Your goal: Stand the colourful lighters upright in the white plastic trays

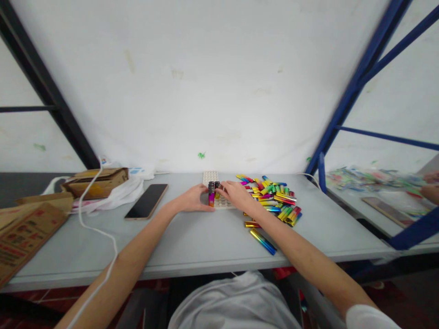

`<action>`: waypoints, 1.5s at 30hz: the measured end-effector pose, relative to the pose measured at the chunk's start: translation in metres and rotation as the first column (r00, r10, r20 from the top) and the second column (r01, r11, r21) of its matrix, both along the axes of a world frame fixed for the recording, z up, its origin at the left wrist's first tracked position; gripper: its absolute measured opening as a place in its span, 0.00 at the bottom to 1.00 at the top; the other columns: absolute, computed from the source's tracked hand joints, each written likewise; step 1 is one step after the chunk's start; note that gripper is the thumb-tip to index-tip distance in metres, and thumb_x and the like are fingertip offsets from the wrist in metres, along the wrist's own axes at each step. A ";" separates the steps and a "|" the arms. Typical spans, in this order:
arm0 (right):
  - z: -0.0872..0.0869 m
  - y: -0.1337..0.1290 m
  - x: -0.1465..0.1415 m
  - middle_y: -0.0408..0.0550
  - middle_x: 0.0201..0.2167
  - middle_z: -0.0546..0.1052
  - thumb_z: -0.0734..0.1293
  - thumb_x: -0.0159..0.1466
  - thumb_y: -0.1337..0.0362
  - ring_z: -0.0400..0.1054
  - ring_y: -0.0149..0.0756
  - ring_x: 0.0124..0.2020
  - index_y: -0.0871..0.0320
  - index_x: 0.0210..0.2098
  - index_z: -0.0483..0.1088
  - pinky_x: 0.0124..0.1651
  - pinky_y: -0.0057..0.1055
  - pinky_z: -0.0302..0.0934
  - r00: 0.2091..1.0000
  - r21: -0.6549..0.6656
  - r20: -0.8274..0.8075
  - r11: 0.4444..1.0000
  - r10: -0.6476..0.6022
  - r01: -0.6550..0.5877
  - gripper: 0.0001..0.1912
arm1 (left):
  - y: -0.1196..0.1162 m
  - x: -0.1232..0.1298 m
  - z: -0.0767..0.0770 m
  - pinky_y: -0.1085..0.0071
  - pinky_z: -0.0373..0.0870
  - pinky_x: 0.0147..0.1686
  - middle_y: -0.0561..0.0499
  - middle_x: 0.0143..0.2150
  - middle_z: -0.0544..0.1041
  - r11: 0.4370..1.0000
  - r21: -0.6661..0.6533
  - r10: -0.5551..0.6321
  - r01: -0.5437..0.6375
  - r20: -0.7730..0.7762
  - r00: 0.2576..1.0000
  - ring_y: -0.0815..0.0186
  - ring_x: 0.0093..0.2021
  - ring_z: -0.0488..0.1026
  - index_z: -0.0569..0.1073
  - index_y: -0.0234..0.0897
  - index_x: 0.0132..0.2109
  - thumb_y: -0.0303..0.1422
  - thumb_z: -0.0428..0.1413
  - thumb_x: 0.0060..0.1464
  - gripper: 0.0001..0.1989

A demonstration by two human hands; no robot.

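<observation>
A pale studded tray (210, 176) stands on the table in front of me, with a short row of lighters (211, 197) upright at its left side. They have black tops and shiny purple, orange and yellow bodies. My left hand (190, 199) curves round this row from the left, thumb at the near end and fingers toward the far end. From the right, my right hand (236, 193) pinches at the black top of a lighter (216, 186); its fingertips partly hide it. Beside the right hand lies a heap of shiny multicoloured tubes (274, 196), perhaps lighter casings.
A loose blue-yellow tube (263, 241) lies near the front edge. Left are a phone (147, 201), a white plastic bag (132, 194), cardboard boxes (99, 182) and a white cable (82, 214) crossing my left forearm. A blue frame (346, 100) rises right; another person's hand (431, 192) shows beyond.
</observation>
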State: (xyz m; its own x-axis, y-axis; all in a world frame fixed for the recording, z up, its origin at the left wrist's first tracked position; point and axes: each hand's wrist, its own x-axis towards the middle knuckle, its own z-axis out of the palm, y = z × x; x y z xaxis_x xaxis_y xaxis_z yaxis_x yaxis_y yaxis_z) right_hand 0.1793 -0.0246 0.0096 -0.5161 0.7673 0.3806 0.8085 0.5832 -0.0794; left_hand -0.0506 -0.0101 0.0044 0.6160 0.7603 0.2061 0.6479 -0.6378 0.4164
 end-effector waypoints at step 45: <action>-0.007 0.011 0.021 0.40 0.27 0.70 0.58 0.68 0.37 0.67 0.33 0.28 0.54 0.38 0.66 0.34 0.30 0.62 0.512 -0.352 -0.856 0.810 -0.075 -0.469 0.26 | -0.002 0.001 0.004 0.57 0.72 0.57 0.40 0.54 0.77 0.999 0.006 0.042 -0.041 -0.031 0.999 0.47 0.52 0.76 0.77 0.34 0.52 0.57 0.67 0.42 0.37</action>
State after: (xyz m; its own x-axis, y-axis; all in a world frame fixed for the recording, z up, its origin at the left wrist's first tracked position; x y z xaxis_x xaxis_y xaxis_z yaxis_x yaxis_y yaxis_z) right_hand 0.2008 -0.0136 0.0030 -0.3502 0.8816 0.3164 0.0837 0.3659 -0.9269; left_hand -0.0499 -0.0124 0.0079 0.5902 0.7843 0.1912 0.6866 -0.6123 0.3920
